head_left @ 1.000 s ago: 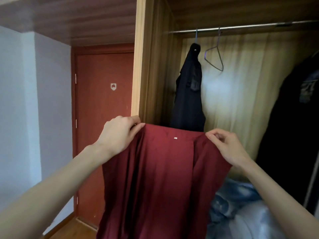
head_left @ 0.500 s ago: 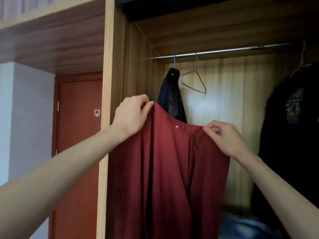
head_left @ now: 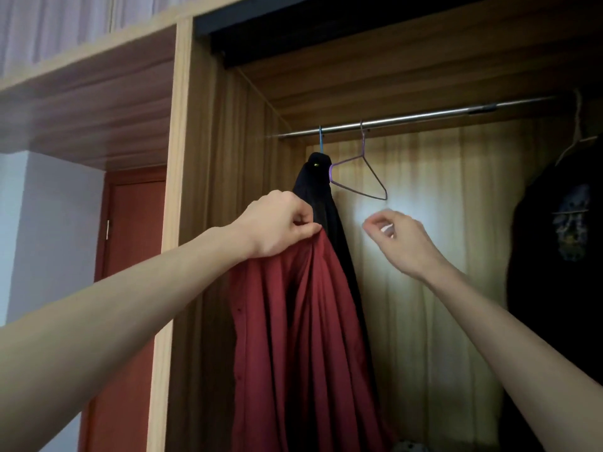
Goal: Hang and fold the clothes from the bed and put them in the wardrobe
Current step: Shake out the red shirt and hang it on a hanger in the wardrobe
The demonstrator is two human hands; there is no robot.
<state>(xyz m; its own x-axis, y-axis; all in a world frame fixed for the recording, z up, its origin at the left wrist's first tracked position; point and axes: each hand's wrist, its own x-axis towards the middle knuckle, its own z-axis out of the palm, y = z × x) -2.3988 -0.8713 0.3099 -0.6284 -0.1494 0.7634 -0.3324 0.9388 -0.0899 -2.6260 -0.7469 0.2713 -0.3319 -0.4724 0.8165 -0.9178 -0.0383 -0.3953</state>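
The left hand [head_left: 277, 223] is pinching the red shirt [head_left: 300, 337] below the rail [head_left: 424, 117], not yet hung, while the right hand [head_left: 396, 243], empty and loosely curled, is hovering just under the empty hanger [head_left: 359, 177].

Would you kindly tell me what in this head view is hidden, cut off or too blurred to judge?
- Red shirt: collar bunched inside the left hand; hem cut off by the bottom edge.
- Right hand: motion-blurred; whether it pinches anything is unclear.
- Black garment: lower part hidden behind the red shirt.
- Dark printed garment: cut off by the right edge, print unreadable.
- Empty purple hanger: visible, untouched.
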